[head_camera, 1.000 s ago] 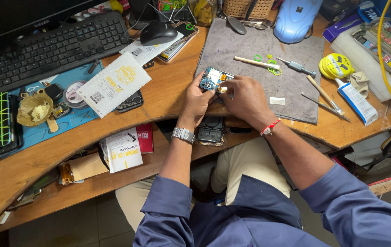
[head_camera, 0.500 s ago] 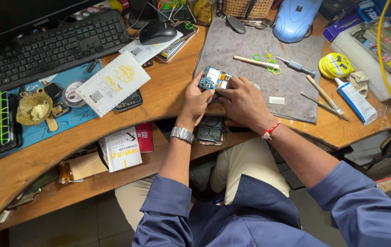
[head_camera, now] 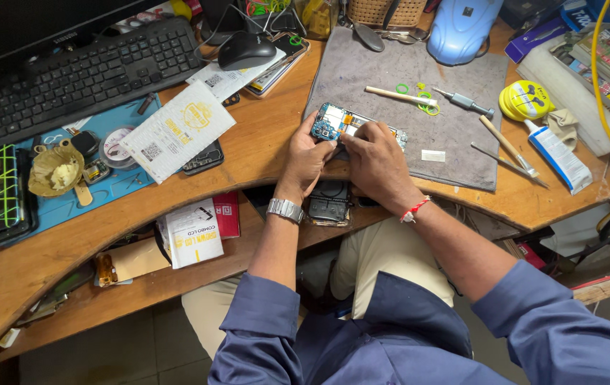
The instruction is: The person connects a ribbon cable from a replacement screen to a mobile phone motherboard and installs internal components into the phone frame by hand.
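An opened phone [head_camera: 341, 125] with its blue circuit board showing lies at the near edge of a grey work mat [head_camera: 419, 93]. My left hand [head_camera: 305, 160] grips its left side, thumb on the board. My right hand [head_camera: 373, 160] presses down on the phone's middle with its fingertips. A dark phone part [head_camera: 328, 201] rests on the desk edge just below both hands. My left wrist carries a metal watch; a red thread circles the right wrist.
On the mat lie a wooden stick [head_camera: 399, 95], green rings [head_camera: 425, 100] and a small screwdriver [head_camera: 465, 103]. Tweezers [head_camera: 508, 164], a glue tube [head_camera: 555, 153] and yellow tape [head_camera: 526, 100] sit right. Keyboard [head_camera: 84, 68], mouse [head_camera: 246, 50] and a white packet [head_camera: 176, 132] lie left.
Both hands stay on the phone; my right hand's fingers have shifted slightly over its middle. Nothing else moved.
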